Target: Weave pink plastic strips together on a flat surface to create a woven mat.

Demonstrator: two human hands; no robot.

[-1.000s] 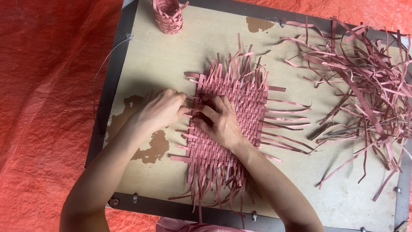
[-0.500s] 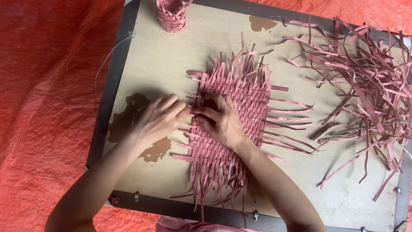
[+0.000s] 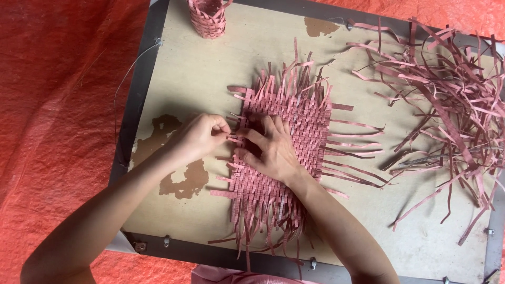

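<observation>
- Your left hand pinches one thin pink strip at the mat's left edge — hold it near the weave.
- Your right hand, fingers spread, presses the mat flat mid-board — light, bendy, probably easy to crease.

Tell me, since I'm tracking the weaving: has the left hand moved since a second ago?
Yes. The left hand has slid leftward off the woven mat's edge, toward the brown patch on the board, pinching a strip end.
</observation>
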